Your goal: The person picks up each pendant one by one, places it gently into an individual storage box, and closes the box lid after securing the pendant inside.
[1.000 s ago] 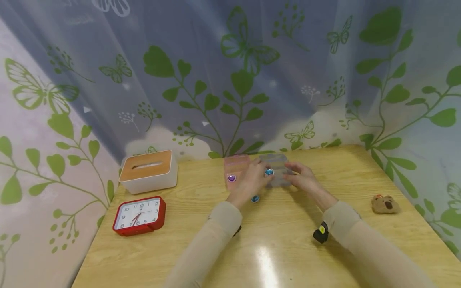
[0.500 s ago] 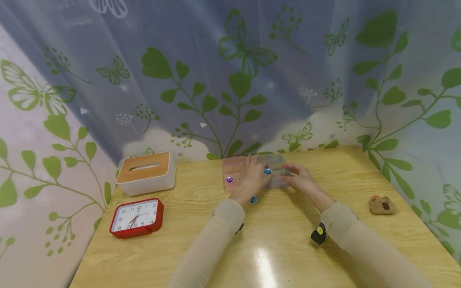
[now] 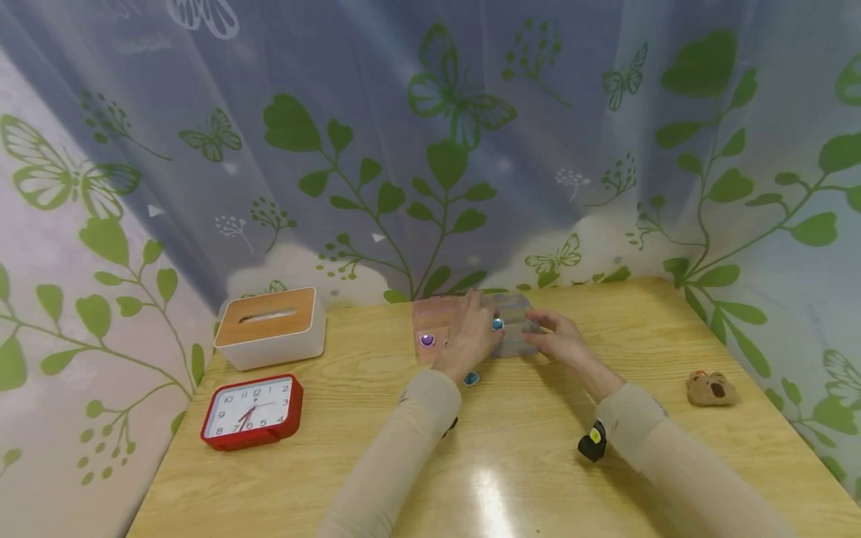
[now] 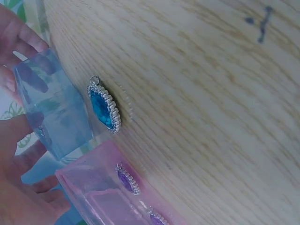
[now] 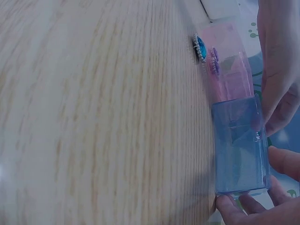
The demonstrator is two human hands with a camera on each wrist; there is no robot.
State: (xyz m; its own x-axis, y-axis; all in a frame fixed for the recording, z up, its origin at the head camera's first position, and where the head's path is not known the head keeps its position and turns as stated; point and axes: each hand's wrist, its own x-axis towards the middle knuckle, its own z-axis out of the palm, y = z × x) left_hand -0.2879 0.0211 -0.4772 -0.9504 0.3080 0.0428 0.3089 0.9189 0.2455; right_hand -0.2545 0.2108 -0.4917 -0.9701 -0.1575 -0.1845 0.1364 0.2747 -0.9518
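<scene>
My right hand grips the right end of a translucent blue plastic box, thumb and fingers at its edges. A blue gem pendant shows at that box, beside the left thumb. My left hand lies over the place where the blue box meets a translucent pink box, its fingers fairly straight and touching the blue box's top. Purple gem pendants rest in the pink box. Another blue gem pendant, silver-rimmed, lies on the table in front of the boxes.
A red clock and a white tissue box with a wooden top stand at the left of the wooden table. At the right is a small brown plush animal head. A patterned curtain hangs behind the table.
The left fingers have spread slightly farther back toward the pink box, uncovering part of a second purple pendant. The right hand stays at the blue box's end. The head view has shifted slightly.
</scene>
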